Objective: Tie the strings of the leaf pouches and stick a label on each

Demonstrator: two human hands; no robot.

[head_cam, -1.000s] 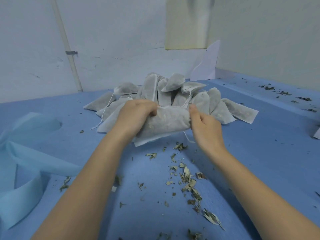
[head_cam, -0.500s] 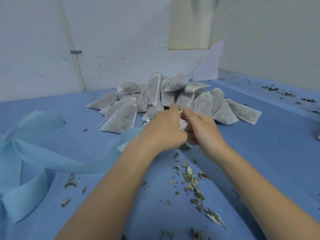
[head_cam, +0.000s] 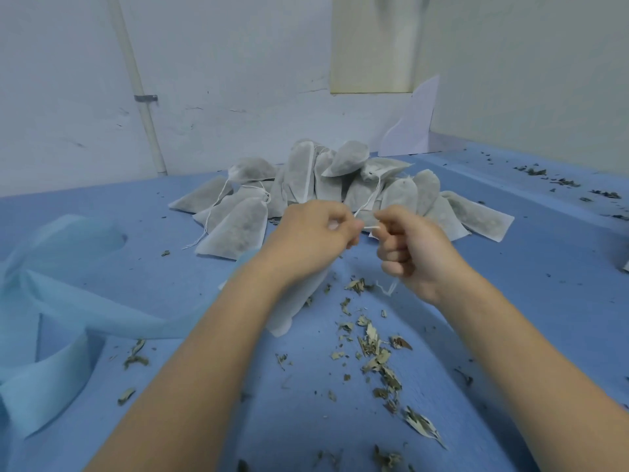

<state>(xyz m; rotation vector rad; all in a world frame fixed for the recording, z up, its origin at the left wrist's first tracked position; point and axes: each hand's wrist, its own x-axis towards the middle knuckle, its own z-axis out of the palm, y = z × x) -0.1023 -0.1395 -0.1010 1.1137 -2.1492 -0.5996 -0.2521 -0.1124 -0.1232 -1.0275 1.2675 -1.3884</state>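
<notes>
Above the counter (head_cam: 510, 301), both hands pinch a pouch's string (head_cam: 371, 227), left hand (head_cam: 313, 240) and right hand (head_cam: 412, 253) apart to draw it taut while the pouch (head_cam: 296, 308) hangs below.

a light blue fabric strip (head_cam: 68, 301) curled at left; dried leaf scraps (head_cam: 374, 349) littered the blue table (head_cam: 544, 301); a white pipe (head_cam: 143, 97) ran up the wall.

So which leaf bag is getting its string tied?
The pouch hanging under the left hand; both hands pull its string. The others lie piled behind.
</notes>
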